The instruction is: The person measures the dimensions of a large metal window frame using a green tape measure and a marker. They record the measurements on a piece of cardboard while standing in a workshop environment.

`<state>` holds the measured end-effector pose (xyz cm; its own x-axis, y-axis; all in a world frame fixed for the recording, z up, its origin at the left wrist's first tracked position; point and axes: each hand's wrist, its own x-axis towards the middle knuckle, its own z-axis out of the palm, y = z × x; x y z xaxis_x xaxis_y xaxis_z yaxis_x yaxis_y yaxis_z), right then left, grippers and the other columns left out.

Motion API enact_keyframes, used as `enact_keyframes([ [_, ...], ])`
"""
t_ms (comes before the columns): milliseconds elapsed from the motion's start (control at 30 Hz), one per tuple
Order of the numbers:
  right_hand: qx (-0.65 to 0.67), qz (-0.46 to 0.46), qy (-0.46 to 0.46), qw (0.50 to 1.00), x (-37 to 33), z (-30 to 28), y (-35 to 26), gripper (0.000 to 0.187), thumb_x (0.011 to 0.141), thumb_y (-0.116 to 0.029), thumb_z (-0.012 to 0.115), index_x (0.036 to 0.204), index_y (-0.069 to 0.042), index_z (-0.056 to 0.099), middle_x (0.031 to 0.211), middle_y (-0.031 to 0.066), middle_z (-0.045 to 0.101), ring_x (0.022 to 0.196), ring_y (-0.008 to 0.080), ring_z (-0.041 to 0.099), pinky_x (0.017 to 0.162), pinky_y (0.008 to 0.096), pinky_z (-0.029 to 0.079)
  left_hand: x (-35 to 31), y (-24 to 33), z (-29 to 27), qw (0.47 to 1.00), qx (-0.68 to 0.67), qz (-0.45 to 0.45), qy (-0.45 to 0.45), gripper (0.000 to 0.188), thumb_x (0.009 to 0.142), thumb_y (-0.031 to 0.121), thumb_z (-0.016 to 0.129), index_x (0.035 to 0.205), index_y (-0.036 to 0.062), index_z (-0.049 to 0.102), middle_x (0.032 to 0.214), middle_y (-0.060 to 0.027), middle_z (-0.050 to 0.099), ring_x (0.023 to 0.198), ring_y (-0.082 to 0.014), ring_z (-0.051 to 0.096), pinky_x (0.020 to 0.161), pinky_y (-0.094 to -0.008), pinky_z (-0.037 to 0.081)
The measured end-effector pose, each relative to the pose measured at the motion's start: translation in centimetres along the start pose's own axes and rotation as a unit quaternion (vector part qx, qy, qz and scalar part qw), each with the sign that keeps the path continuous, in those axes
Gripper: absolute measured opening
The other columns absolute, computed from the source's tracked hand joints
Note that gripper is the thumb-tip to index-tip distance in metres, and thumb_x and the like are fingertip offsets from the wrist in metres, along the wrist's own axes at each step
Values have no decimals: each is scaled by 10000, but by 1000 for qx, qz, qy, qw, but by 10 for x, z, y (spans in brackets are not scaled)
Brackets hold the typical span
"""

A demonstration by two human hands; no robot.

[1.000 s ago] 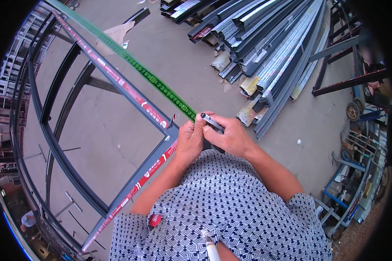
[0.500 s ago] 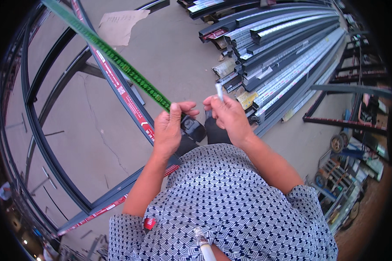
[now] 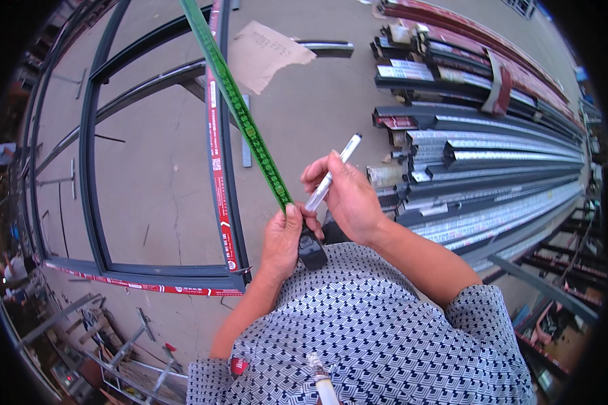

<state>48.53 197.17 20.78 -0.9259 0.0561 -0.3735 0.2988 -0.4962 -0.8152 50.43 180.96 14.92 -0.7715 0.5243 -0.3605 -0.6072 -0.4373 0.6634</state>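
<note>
My left hand is closed on a tape measure, thumb pressed on its green blade close to the black case. The blade runs out far up and to the left, crossing over the red-labelled side of a dark metal frame. My right hand pinches a white pen with a dark upper end. The pen slants, its lower end close beside my left fingers and the blade. A lit cigarette shows at the bottom edge, in front of my patterned shirt.
The frame with its crossbar lies on the left. A torn piece of cardboard is on the floor ahead. Stacked metal profiles fill the right side. Metal stands are at lower left.
My view has turned, shifting the frame and profiles. The hands have drawn together, and the pen now slants with its dark end up. The black tape case now shows under my left hand.
</note>
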Motion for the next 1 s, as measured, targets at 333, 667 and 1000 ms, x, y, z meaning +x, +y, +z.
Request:
enact_keyframes([
  [333, -161, 7, -66, 985, -8, 29, -6, 529, 1119, -530, 405, 1030, -60, 632, 798, -24, 529, 758, 72, 471, 684, 248, 419, -13, 32, 1, 998, -18, 53, 22, 353, 1091, 383, 566, 961, 55, 559, 822, -70, 583, 731, -195, 613, 689, -353, 529],
  [667, -141, -19, -71, 987, 30, 39, -43, 274, 1062, -325, 646, 1022, -55, 653, 757, -32, 545, 629, 61, 464, 571, 226, 367, 17, 85, -2, 993, 88, 80, 5, 352, 1086, 374, 583, 935, 56, 569, 805, -54, 602, 720, -161, 623, 669, -307, 515],
  [1000, -232, 18, -147, 961, 81, 49, -60, 258, 1051, -305, 668, 1020, -49, 659, 779, -16, 627, 686, 35, 542, 595, 228, 434, 27, 97, -3, 988, 45, 110, 102, 349, 1107, 368, 537, 960, 51, 557, 818, -64, 590, 709, -168, 618, 650, -304, 511],
])
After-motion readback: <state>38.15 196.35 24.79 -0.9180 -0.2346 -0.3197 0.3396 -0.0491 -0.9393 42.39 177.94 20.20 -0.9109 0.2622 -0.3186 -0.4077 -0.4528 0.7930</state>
